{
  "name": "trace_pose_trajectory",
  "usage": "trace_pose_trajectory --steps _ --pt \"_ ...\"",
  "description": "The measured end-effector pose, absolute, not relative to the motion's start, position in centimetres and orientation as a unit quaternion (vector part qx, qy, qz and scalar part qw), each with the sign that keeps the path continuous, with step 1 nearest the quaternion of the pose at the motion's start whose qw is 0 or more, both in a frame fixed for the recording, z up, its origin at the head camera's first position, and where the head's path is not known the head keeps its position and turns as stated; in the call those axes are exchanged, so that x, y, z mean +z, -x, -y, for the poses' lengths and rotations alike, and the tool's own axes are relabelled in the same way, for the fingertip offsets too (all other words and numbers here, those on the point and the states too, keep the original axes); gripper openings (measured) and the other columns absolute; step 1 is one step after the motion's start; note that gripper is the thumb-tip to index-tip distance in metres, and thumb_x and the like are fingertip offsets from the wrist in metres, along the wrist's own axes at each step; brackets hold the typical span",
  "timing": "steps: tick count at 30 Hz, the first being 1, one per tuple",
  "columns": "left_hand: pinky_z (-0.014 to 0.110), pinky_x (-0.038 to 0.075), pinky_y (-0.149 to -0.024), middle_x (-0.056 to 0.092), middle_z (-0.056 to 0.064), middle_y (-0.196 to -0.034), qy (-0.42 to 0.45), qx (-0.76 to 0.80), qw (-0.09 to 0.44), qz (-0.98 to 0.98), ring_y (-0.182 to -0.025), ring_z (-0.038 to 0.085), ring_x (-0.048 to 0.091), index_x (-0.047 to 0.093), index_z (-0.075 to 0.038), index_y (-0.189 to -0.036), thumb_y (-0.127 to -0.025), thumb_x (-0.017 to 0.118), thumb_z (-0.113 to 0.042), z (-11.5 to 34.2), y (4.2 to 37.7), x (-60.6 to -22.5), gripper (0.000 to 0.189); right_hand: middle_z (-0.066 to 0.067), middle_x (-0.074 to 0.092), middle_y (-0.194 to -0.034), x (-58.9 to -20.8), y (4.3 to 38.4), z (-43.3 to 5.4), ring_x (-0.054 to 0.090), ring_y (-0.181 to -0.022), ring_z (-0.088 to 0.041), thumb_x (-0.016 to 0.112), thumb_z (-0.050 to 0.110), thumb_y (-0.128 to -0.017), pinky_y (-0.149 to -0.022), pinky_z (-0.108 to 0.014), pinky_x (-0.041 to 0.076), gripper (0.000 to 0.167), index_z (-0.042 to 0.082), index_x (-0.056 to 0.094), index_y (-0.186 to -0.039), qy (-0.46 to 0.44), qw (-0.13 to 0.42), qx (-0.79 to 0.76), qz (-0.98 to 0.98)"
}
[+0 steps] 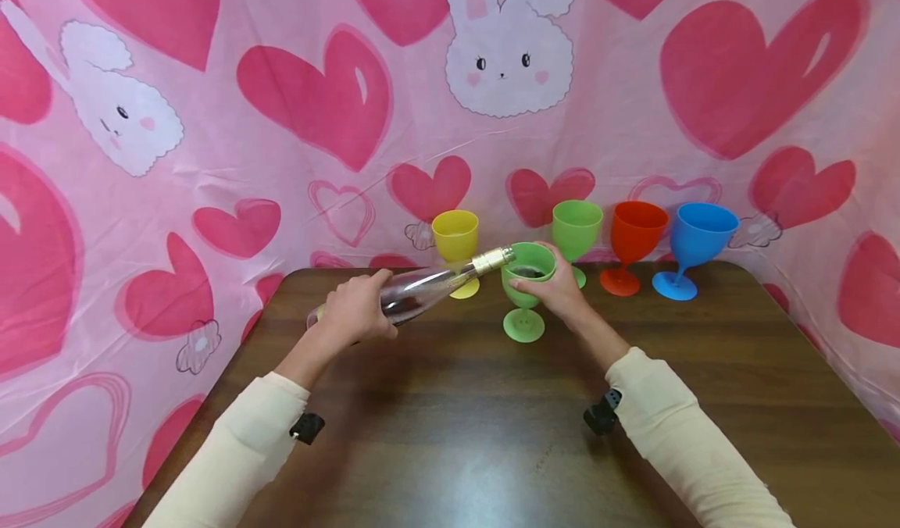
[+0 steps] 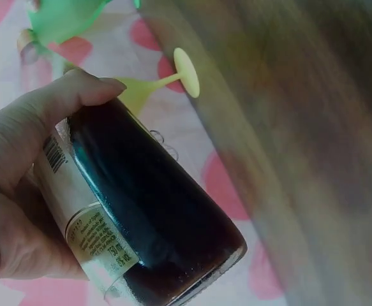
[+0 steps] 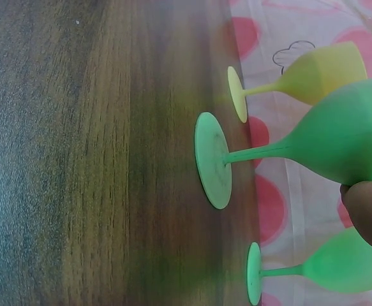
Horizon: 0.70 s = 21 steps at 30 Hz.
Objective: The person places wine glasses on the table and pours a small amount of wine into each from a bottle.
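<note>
My left hand (image 1: 358, 309) grips a glass wine bottle (image 1: 422, 290) round its body, tilted low with the neck pointing right. Dark liquid fills much of the bottle, whose printed label (image 2: 99, 236) shows in the left wrist view. The gold-banded mouth is right at the rim of a green goblet (image 1: 523, 297), and dark liquid shows inside that goblet. My right hand (image 1: 558, 286) holds the goblet's bowl from the right side, thumb near the front. In the right wrist view the goblet's stem and round foot (image 3: 213, 160) stand upright close over the wooden table.
A yellow goblet (image 1: 455, 235) stands behind the bottle neck. Along the back edge to the right are another green goblet (image 1: 576, 227), a red goblet (image 1: 636, 227) and a blue goblet (image 1: 699, 235). The brown table (image 1: 450, 419) meets a pink heart-patterned cloth (image 1: 295, 161).
</note>
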<state>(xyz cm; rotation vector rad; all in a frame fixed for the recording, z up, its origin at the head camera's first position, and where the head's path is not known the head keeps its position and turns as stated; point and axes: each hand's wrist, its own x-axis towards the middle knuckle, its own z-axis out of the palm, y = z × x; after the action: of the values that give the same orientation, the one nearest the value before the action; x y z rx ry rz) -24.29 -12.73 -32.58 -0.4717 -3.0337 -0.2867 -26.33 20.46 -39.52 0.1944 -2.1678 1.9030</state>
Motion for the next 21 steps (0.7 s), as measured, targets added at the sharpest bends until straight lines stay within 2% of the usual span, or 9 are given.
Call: trace_pose_trajectory --steps 3,11,16,21 --pt "0.062 0.055 -0.084 0.07 0.019 -0.122 0.145 -0.109 0.022 0.983 -0.102 0.041 0.068 0.053 -0.013 -0.139 -0.061 0.09 -0.034 12.8 24.2 -33.5 0.089 -0.025 0.053 -0.137 -39.6 26.4 -20.4 0.052 -0.112 -0.01 0.078 -0.004 -0.077 -0.106 -0.029 0.042 0.078 -0.003 0.04 -0.146 -0.06 0.119 0.655 0.743" --pt "0.058 0.055 -0.084 0.07 0.016 -0.12 0.124 -0.165 0.035 0.978 -0.1 0.037 0.067 0.054 -0.016 -0.136 -0.064 0.089 -0.036 12.6 24.2 -35.4 0.083 -0.025 0.054 -0.138 -39.6 26.4 -20.4 0.053 -0.118 -0.02 0.079 -0.002 -0.077 -0.102 -0.022 0.041 0.079 -0.003 0.04 -0.146 -0.06 0.126 0.648 0.749" --pt "0.056 0.055 -0.088 0.07 0.016 -0.121 0.121 -0.218 0.053 0.967 -0.102 0.038 0.067 0.055 -0.014 -0.134 -0.064 0.089 -0.038 12.1 24.2 -36.1 0.082 -0.026 0.053 -0.139 -39.4 26.4 -20.4 0.052 -0.121 -0.027 0.079 -0.003 -0.076 -0.104 -0.028 0.042 0.08 -0.002 0.04 -0.146 -0.06 0.124 0.65 0.748" --pt "0.056 0.054 -0.091 0.07 0.017 -0.124 0.115 -0.28 0.062 0.951 -0.106 0.038 0.067 0.053 -0.015 -0.137 -0.065 0.09 -0.038 11.6 24.0 -36.8 0.085 -0.025 0.053 -0.139 -39.5 26.6 -20.5 0.053 -0.12 -0.026 0.078 -0.002 -0.077 -0.108 -0.035 0.043 0.079 -0.002 0.039 -0.146 -0.058 0.121 0.648 0.749"
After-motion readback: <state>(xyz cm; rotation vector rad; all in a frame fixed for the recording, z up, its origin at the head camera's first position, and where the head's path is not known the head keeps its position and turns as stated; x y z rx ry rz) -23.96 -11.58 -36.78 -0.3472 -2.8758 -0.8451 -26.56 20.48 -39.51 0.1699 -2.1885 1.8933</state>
